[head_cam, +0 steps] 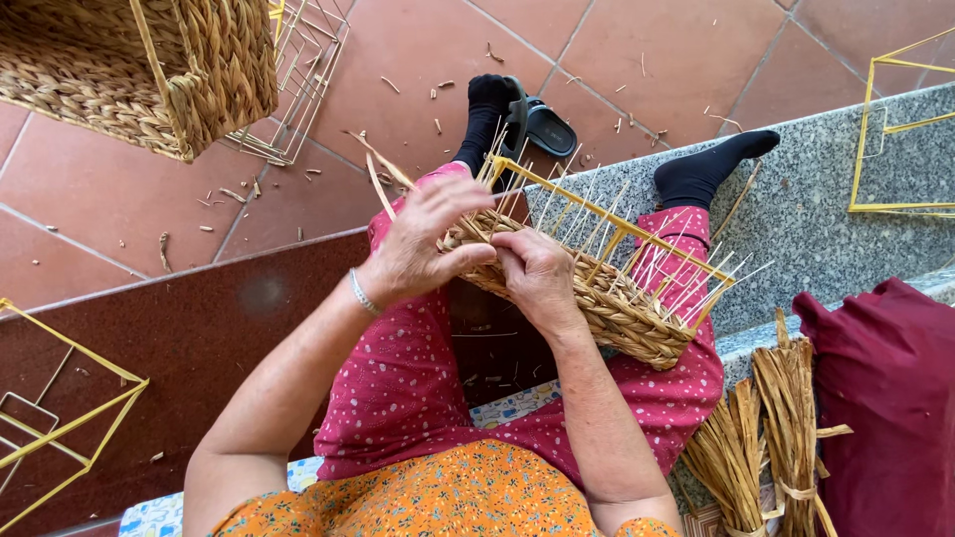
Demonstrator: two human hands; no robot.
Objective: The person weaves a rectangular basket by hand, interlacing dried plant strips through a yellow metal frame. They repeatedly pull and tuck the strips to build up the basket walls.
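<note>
A half-woven basket (617, 298) rests on my lap, braided straw wound round a yellow wire frame (607, 214) with thin upright wires sticking out. My left hand (423, 244) grips the basket's near end, fingers spread over the weave and a loose straw strand (378, 174) that curls up past it. My right hand (537, 278) presses on the braided wall right beside the left, pinching the straw.
A finished woven basket (149, 70) and a bare wire frame (298, 70) lie on the tiled floor at top left. Yellow wire frames sit at lower left (60, 428) and top right (895, 129). Tied straw bundles (766, 438) and a maroon cloth (885, 398) lie at right.
</note>
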